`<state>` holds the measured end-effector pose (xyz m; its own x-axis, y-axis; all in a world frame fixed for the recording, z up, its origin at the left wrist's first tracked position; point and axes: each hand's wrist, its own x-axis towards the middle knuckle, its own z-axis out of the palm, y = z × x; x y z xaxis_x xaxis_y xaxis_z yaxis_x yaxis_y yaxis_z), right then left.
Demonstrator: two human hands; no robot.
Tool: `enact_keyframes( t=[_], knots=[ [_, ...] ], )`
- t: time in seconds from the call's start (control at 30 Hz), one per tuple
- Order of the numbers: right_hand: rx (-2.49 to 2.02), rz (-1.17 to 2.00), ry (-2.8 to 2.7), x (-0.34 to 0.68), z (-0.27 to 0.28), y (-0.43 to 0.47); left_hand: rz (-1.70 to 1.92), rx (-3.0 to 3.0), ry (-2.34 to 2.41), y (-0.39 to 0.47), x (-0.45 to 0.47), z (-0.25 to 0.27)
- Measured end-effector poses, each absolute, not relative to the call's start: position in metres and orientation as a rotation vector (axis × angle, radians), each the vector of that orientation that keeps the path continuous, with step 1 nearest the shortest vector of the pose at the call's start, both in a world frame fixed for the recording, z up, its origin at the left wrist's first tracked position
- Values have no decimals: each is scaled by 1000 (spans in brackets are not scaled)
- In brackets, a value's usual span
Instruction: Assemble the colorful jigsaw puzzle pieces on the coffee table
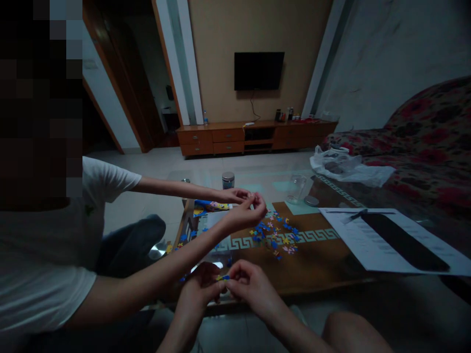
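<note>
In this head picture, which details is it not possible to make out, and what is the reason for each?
From the head view:
- Yellow-and-blue pieces: outlines partly covered by the left hand and right hand.
- Other person's nearer hand: its curled shape hides anything held.
- Paper: marks too small and dim; the black object covers part.
- White plastic bag: folds obscure any contents.
- Floral sofa: cut off by the right edge.
</note>
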<state>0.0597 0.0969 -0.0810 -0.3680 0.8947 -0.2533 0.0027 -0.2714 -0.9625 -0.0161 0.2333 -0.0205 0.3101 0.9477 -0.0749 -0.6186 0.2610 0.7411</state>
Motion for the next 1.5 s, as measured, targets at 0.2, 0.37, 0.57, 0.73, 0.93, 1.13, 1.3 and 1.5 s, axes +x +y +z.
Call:
enact_keyframes(
  t=[0.2,0.37,0.57,0.73,0.93,1.13,1.3,1.5],
  knots=[
    [-1156,1759,-1238,65,-92,104,704,661,1123,165,-81,-32],
    [-1183,1795,-1251,64,-91,108,969,797,1222,84,-87,-84],
    [-1252,1793,-1251,60,-103,105,1135,779,1188,69,-86,-99],
    [-1219,1857,-1254,64,-102,103,1114,711,1164,73,-88,-106],
    [-1183,1872,-1305,67,-107,105,1040,729,1088,73,-95,-118],
    [-1220,1808,-1352,64,-114,108,1055,730,1088,76,-93,-111],
    [-1194,1830,-1361,63,-102,107,1049,738,1159,77,-87,-104],
    [-1181,1790,-1424,62,-92,107,1168,826,1215,74,-82,-102]
  ],
)
